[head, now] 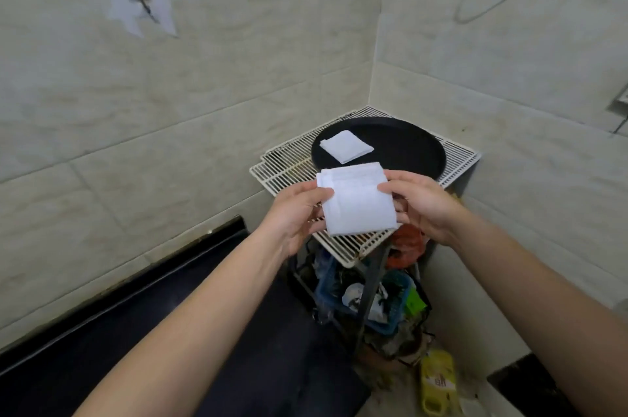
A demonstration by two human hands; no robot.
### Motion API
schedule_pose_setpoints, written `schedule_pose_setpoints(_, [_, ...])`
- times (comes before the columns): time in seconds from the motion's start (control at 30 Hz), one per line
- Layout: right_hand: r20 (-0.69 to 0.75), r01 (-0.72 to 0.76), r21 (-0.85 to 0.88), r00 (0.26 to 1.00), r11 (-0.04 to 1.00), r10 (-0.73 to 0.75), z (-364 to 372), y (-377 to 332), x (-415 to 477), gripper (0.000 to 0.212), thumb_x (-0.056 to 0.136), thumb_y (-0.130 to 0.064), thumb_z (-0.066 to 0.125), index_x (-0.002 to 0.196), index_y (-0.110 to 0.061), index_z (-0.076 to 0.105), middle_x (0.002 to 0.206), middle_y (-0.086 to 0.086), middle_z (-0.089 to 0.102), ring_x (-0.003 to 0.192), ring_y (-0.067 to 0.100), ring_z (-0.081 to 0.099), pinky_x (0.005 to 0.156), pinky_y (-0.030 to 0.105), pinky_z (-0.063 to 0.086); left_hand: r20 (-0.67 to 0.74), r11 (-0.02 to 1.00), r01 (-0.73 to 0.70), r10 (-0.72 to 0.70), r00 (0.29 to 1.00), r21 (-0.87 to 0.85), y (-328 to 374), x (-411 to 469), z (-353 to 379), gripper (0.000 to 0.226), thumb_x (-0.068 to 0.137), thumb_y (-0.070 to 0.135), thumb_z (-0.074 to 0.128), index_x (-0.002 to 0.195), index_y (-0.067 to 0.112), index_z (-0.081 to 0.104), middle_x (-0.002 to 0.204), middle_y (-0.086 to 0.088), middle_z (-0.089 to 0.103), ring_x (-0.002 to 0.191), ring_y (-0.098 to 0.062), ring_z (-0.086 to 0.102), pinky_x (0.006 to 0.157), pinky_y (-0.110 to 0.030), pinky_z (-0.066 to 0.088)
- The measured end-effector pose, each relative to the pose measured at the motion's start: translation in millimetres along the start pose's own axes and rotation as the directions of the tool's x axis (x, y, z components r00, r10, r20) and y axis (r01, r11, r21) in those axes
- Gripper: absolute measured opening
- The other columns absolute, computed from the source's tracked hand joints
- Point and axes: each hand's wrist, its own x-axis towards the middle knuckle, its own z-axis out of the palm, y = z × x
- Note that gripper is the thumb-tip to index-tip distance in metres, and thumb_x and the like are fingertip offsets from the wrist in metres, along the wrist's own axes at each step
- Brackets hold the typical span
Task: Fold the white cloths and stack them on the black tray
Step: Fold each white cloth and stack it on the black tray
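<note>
A round black tray [404, 141] lies on a white wire rack in the corner. One folded white cloth [346, 145] rests on the tray's left part. I hold a second folded white cloth [356, 200] in the air just in front of the tray. My left hand [295, 212] pinches its left edge, thumb on top. My right hand [419, 202] pinches its right edge the same way, fingers underneath.
The white wire rack [289, 168] sits on a dark frame in the tiled corner. Below it are baskets [380, 301] with clutter, a red bag [406, 243] and a yellow bottle [438, 382]. A black counter [170, 331] runs along the left wall.
</note>
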Motion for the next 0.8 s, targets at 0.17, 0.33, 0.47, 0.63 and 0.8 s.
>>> schedule_pose_setpoints(0.17, [0.034, -0.031, -0.056, 0.999, 0.998, 0.033, -42.4, -12.7, 97.4, 0.029, 0.096, -0.013, 0.059, 0.123, -0.02, 0.068, 0.109, 0.004, 0.076, 0.099, 0.024, 0.073, 0.085, 0.041, 0.058, -0.122, 1.0, 0.017, -0.015, 0.992, 0.009, 14.4, 86.4, 32.3, 0.017, 0.087, 0.007, 0.068, 0.104, 0.008, 0.066, 0.092, -0.007, 0.072, 0.073, -0.017, 0.066, 0.058, -0.031, 0.056])
schedule_pose_setpoints(0.33, [0.132, -0.064, -0.138, 0.988, 0.988, 0.082, -72.2, -23.9, 206.4, 0.032, 0.094, -0.014, 0.061, 0.125, -0.021, 0.067, 0.11, 0.003, 0.075, 0.099, 0.023, 0.072, 0.08, 0.037, 0.057, -0.268, 0.998, 0.054, -0.063, 0.961, -0.038, 26.5, 164.1, 59.3, 0.013, 0.09, 0.004, 0.065, 0.102, 0.005, 0.064, 0.099, -0.011, 0.074, 0.085, -0.024, 0.072, 0.06, -0.033, 0.058])
schedule_pose_setpoints(0.47, [0.212, -0.078, -0.199, 0.97, 0.977, 0.12, -85.7, -32.3, 271.0, 0.028, 0.094, -0.012, 0.06, 0.119, -0.02, 0.069, 0.11, 0.004, 0.075, 0.1, 0.021, 0.072, 0.083, 0.037, 0.057, -0.404, 0.996, 0.072, -0.087, 0.91, -0.054, 30.2, 217.3, 72.6, 0.026, 0.087, 0.002, 0.065, 0.113, 0.0, 0.063, 0.103, -0.014, 0.074, 0.086, -0.026, 0.073, 0.057, -0.031, 0.057])
schedule_pose_setpoints(0.63, [0.255, -0.074, -0.294, 0.955, 0.953, 0.153, -91.8, -33.2, 333.1, 0.035, 0.093, -0.011, 0.063, 0.127, -0.019, 0.062, 0.121, 0.004, 0.068, 0.109, 0.019, 0.065, 0.083, 0.035, 0.056, -0.537, 0.997, 0.071, -0.083, 0.84, -0.042, 30.4, 261.1, 81.9, 0.017, 0.088, -0.002, 0.063, 0.102, 0.004, 0.059, 0.106, -0.016, 0.071, 0.085, -0.028, 0.072, 0.058, -0.036, 0.059])
schedule_pose_setpoints(0.8, [0.245, -0.032, -0.376, 0.96, 0.926, 0.133, -87.3, -31.9, 363.6, 0.043, 0.092, -0.011, 0.063, 0.134, -0.019, 0.058, 0.122, 0.003, 0.064, 0.106, 0.016, 0.063, 0.07, 0.026, 0.054, -0.644, 0.998, 0.055, -0.044, 0.764, -0.004, 25.2, 289.2, 80.2, 0.02, 0.085, -0.005, 0.065, 0.095, 0.008, 0.054, 0.109, -0.022, 0.068, 0.088, -0.031, 0.07, 0.054, -0.036, 0.059])
